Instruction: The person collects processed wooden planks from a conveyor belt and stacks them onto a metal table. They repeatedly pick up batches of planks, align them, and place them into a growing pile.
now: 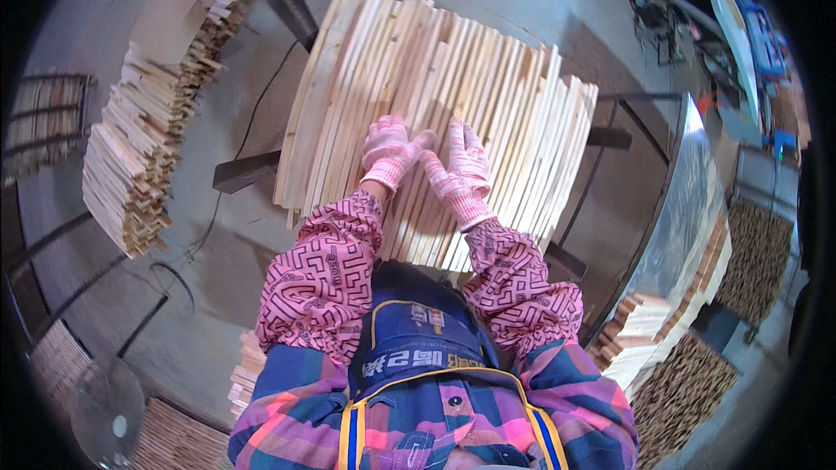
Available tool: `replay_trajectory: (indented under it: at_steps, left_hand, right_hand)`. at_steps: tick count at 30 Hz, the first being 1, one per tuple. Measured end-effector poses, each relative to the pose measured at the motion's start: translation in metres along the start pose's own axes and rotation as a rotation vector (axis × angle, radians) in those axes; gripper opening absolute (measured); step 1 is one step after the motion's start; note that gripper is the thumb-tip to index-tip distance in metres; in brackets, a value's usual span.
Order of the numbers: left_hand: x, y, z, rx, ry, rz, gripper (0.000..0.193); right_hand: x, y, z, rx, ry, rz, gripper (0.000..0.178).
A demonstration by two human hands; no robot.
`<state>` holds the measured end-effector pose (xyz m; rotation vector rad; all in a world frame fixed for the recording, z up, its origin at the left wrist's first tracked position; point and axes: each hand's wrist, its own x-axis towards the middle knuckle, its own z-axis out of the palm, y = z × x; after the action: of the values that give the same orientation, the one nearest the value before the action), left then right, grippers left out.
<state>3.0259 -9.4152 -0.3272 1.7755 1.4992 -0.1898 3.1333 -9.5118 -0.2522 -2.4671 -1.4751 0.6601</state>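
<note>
Wooden strips (444,61) side by side before me, ends uneven!
Left, a wood pile (135,139); my left grip (389,152) rests on the strips, grasping or not, can't tell; my right grip (460,170) lies flat, released. Laying-out looks done, levelling not yet.

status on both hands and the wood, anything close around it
Left hand on the wooden strips, fingers bent; right hand beside it, open. Strips side by side in a wide row. Dark supports jutting out at both sides.
</note>
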Motion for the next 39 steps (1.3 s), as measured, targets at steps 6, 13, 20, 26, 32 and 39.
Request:
replay_trajectory:
  at_steps: [6, 13, 20, 26, 32, 39]
  left_hand:
    - [0.056, -0.118, -0.087, 0.172, 0.588, -0.146, 0.073]
    - [0.063, -0.148, -0.049, -0.101, 0.387, -0.255, 0.052]
    - [0.073, -0.143, -0.058, -0.12, 0.375, -0.28, 0.062]
    - [-0.015, -0.043, -0.011, -0.196, 0.384, 0.233, 0.102]
    - [-0.04, -0.013, -0.011, -0.327, -0.029, 0.08, 0.121]
    - [-0.023, -0.034, -0.024, -0.431, -0.148, 0.002, 0.106]
  right_hand:
    - [-0.003, 0.028, 0.005, -0.009, 0.085, 0.028, 0.082]
    - [-0.036, 0.104, 0.026, -0.308, 0.208, -0.188, 0.071]
    - [-0.036, 0.101, 0.031, -0.386, 0.208, -0.178, 0.065]
    - [-0.035, 0.101, 0.03, -0.32, 0.173, -0.138, 0.067]
    - [-0.036, 0.104, 0.031, -0.323, 0.17, -0.126, 0.066]
    - [-0.036, 0.107, 0.034, -0.328, 0.252, -0.193, 0.066]
